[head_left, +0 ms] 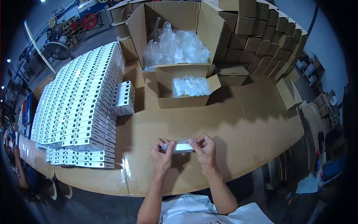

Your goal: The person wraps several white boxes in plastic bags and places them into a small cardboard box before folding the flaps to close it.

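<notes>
Between my hands, above the cardboard-covered table (209,127), is a small white box (183,148) in a clear plastic bag (182,140). My left hand (162,154) pinches the bag at the box's left end, thumb and fingers closed. At the other end my right hand (204,150) is closed on the bag too, its thumb near the box's top corner. Farther back, an open carton (182,102) contains several bagged white boxes (191,86). A larger open carton (167,11) behind it is heaped with loose clear plastic bags (175,46).
A tall stack of white boxes (80,100) covers the table's left side, with a shorter stack (123,95) against it. Brown cartons (261,41) are piled at the back right. Flattened cardboard (307,138) stands beyond the right edge. Another person's arm (20,168) shows at far left.
</notes>
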